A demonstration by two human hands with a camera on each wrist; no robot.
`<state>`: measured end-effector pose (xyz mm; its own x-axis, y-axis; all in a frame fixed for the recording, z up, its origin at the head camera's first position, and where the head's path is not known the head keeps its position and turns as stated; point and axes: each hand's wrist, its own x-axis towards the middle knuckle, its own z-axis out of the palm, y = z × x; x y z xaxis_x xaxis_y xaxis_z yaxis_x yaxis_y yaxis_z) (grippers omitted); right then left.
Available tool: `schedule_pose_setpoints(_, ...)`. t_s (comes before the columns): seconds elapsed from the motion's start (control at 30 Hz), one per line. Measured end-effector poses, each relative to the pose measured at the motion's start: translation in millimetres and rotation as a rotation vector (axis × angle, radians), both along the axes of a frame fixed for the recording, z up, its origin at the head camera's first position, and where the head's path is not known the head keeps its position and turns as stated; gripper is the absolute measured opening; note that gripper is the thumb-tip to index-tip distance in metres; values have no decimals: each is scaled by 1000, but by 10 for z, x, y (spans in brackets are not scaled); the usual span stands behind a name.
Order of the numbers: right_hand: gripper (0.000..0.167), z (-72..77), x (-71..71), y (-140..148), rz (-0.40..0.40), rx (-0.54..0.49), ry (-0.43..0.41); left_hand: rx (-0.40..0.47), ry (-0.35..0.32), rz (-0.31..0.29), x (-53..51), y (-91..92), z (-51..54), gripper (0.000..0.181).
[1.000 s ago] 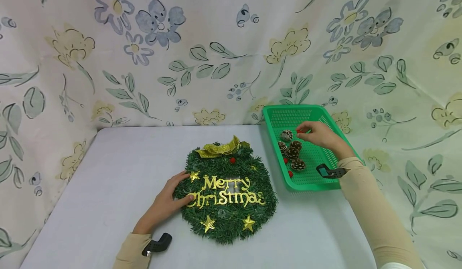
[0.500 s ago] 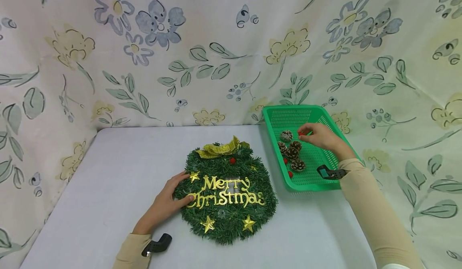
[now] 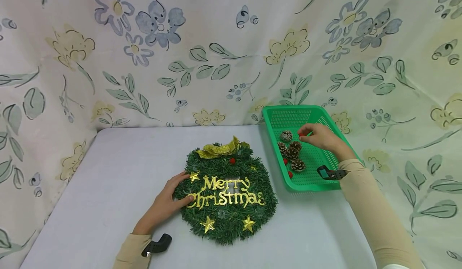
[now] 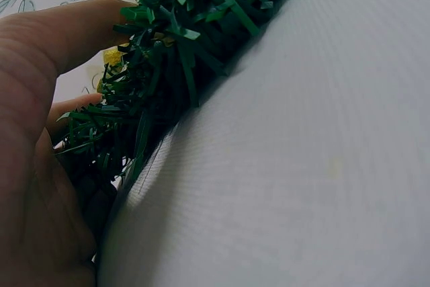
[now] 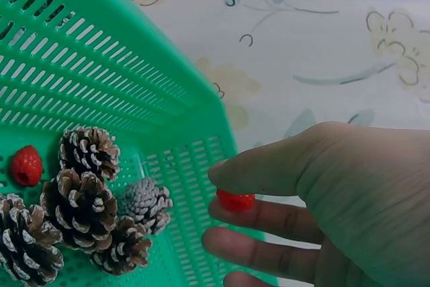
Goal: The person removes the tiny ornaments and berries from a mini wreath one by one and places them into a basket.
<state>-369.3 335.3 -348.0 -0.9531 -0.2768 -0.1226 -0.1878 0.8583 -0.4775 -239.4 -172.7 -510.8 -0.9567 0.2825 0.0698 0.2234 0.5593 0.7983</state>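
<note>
A green tinsel Christmas wreath (image 3: 231, 221) with gold "Merry Christmas" letters (image 3: 225, 193), gold stars, a gold bow (image 3: 220, 148) and one red berry (image 3: 232, 160) lies on the white table. My left hand (image 3: 166, 203) holds its left edge, thumb near the letters and fingers by the upper-left star; the left wrist view shows the tinsel (image 4: 195, 31) between thumb and fingers. Over the green basket (image 3: 314, 187), my right hand (image 3: 321, 136) pinches a small red berry (image 5: 235, 201) between thumb and index finger. The other right fingers are extended.
Inside the basket lie several pine cones (image 3: 292, 152), one of them greyer (image 3: 286, 136), and red berries (image 3: 290, 174) along its left side. A floral curtain (image 3: 216, 60) hangs behind the table (image 3: 119, 168).
My right hand, with the red berry, has shifted very slightly right and down over the basket, then stayed nearly still. The left hand and the wreath have not moved.
</note>
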Motion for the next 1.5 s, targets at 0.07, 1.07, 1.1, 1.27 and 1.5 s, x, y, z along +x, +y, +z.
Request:
schedule_pose_setpoints(0.07,30,-5,-2,0,-2,0,-3,2,1,2,3,2,7,75)
schedule_pose_setpoints(1.07,33,-2,-4,-2,-15,6,-12,-5,5,6,10,-4,14,73)
schedule_pose_setpoints(1.1,34,4,1,-5,-12,6,-11,-5,6,6,10,-3,15,73)
schedule_pose_setpoints(1.27,34,15,7,-17,-11,2,-11,-3,6,5,10,-4,14,73)
schedule_pose_setpoints(1.5,36,18,-6,-29,-14,12,-15,0,-2,4,12,-2,11,74)
